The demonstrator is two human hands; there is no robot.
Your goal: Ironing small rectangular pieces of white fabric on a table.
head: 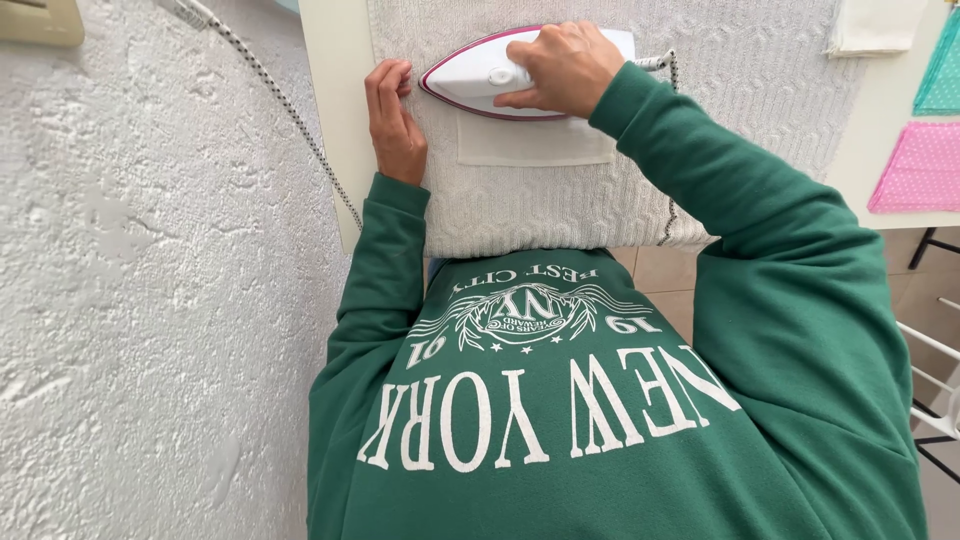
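Item: white iron (500,75) with a magenta rim, lying flat on a pale cloth piece (535,145), which sits on a grey knitted cover (620,200) spread over the table (335,150), near its left edge.

Right hand (562,68): I see it wrapped over the iron's handle, fingers (525,98) curled shut around it.

Left hand (393,115): laid flat and open, holding nothing, resting on the cover's left border.

Key relation: the iron's long axis runs left to right across the table, its pointed nose aimed at my left hand, which lies just beside that tip without touching it, as far as I can tell.

Also present: braided cord (290,110) running along the rough white wall (130,300); pink dotted fabric (915,165) and teal fabric (942,75) at the table's right edge.
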